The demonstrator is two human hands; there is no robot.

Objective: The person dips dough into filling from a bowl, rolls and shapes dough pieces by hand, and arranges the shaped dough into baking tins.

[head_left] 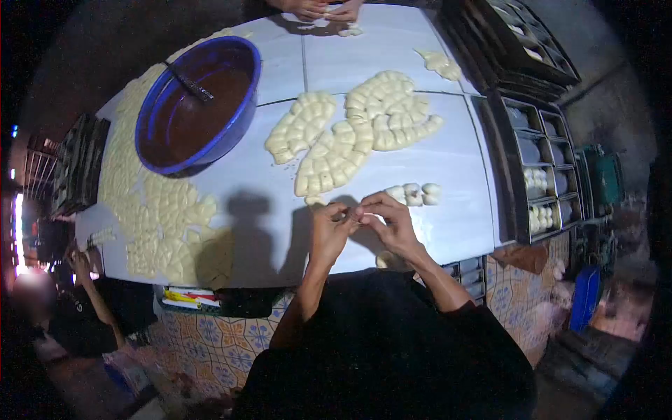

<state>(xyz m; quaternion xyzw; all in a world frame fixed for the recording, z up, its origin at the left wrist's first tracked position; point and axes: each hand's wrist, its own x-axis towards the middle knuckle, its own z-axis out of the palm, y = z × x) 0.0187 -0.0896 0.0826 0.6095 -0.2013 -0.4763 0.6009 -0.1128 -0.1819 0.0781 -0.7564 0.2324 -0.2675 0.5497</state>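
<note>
Close to the table's near edge, my left hand and my right hand meet with their fingertips pinched together. Whatever small piece is between them is mostly hidden by the fingers, and I cannot make it out. Just beyond my right hand, a short row of rounded dough pieces lies on the white table. A small bit of dough is beside my left fingertips. Farther off spread joined, flattened dough pieces. Another dough piece shows partly below my right wrist.
A blue basin of brown filling, with a dark-handled utensil, stands at the left. More dough pieces cover that side. Compartment trays line the right edge, some cells holding dough. A co-worker's hands work across the table; another person's arm is at left.
</note>
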